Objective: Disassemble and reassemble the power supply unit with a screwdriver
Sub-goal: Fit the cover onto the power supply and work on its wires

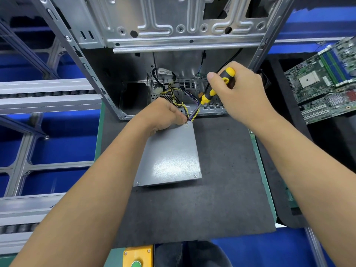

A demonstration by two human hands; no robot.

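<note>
A grey power supply unit (169, 155) lies flat on the dark mat (221, 189), with a screw at each near corner. Its yellow, black and purple cables (189, 105) run from the far right corner into the open case. My left hand (163, 114) grips the unit's far edge, fingers curled at that corner. My right hand (237, 93) grips a yellow and black screwdriver (217, 86) by its handle. The shaft slants down to the left, with its tip at the far right corner beside my left fingers.
An open metal computer case (173, 35) stands at the far end of the mat. A green motherboard (327, 79) lies on black foam at the right. Aluminium conveyor rails (48, 93) run along the left. A yellow button box (137, 256) sits at the near edge.
</note>
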